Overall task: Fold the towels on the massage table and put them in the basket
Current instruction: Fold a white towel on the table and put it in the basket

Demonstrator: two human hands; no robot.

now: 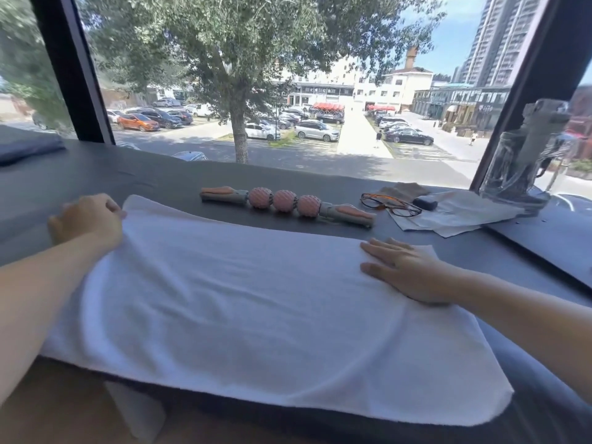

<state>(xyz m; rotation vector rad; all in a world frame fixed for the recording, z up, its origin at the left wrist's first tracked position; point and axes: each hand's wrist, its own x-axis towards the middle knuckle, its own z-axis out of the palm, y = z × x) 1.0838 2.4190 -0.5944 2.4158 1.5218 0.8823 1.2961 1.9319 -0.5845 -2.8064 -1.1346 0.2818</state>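
Note:
A white towel (256, 302) lies spread lengthwise over the dark grey massage table (160, 184), its near edge hanging slightly past the table's front. My left hand (86, 219) is curled at the towel's far left corner and pinches the edge there. My right hand (407, 267) lies flat, fingers apart, pressing on the towel's far right part. No basket is in view.
Behind the towel lie a pink and grey massage roller stick (285, 203), a pair of glasses (389, 205), a small dark case (424, 203) and white papers (455, 216). A clear glass jug (522, 161) stands at the right by the window. A dark cushion (28, 149) sits far left.

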